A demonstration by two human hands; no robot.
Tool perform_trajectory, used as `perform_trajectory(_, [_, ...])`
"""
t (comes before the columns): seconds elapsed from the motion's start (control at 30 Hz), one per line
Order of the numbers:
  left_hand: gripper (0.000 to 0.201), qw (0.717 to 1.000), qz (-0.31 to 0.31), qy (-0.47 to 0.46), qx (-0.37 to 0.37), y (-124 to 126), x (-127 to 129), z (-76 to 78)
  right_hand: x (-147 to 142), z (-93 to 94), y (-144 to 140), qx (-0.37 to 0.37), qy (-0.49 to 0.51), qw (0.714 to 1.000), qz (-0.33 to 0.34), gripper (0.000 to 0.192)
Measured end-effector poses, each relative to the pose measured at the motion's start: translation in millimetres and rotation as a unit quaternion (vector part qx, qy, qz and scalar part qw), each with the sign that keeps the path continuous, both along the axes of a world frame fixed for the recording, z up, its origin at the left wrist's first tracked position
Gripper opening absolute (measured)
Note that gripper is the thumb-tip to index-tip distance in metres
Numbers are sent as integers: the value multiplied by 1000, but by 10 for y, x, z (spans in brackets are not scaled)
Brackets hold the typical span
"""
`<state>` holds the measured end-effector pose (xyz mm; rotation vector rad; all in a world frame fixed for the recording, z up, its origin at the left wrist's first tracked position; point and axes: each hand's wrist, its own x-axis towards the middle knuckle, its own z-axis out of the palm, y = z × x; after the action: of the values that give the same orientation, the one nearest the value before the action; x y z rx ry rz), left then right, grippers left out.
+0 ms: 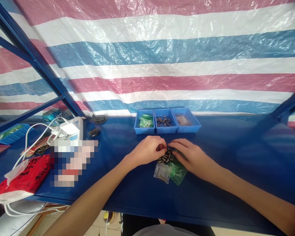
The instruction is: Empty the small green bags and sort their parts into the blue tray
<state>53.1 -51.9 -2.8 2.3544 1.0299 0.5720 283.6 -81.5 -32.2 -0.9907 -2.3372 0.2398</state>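
My left hand [147, 150] and my right hand [189, 155] meet over a small heap of dark metal parts [166, 157] on the blue table [127, 193]. The fingertips of both hands touch the heap; whether either pinches a part is hidden. Just in front of the heap lie a clear plastic bag [162, 172] and a bag of green pieces [178, 170]. Behind the hands stand three small blue bins: the left bin [144, 122] holds green pieces, the middle bin [165, 122] dark metal parts, the right bin [186, 120] something brownish.
At the left lie a white power strip [72, 128] with white cables, a red packet [24, 177], a small dark object [93, 132] and a blurred-out item. A striped tarp [162, 55] hangs behind. Blue frame posts [39, 62] rise at the left and right.
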Motion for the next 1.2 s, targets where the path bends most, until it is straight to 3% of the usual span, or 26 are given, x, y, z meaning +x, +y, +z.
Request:
perform_trajectory(0.1, [10,997,19,-70,18,-9,17,-1,-13,10,-14,-27,40,999,-24,52])
perform_trajectory(0.2, [12,992,23,-109,56,-35,41,4,-35,46,-40,-117,124,985,-31,58])
perform_trajectory(0.37, [13,992,33,-86,87,-76,67,7,-84,96,-84,-279,305,909,-45,39])
perform_trajectory(0.43, [13,991,28,-87,100,-85,71,-6,-99,102,-90,-293,332,895,-54,36])
perform_trajectory(0.63, [18,990,16,-66,121,-96,83,-49,-109,137,-56,-288,343,892,-70,30])
perform_trajectory(0.8, [21,988,6,-74,136,-104,96,-51,-82,175,-31,-306,365,876,-73,35])
perform_trajectory(0.97, [38,985,24,-107,132,-151,135,-74,-57,219,-36,-328,381,861,-81,39])
perform_trajectory(1.2, [33,984,-7,-97,147,-185,168,-144,-65,242,-30,-372,391,836,-99,45])
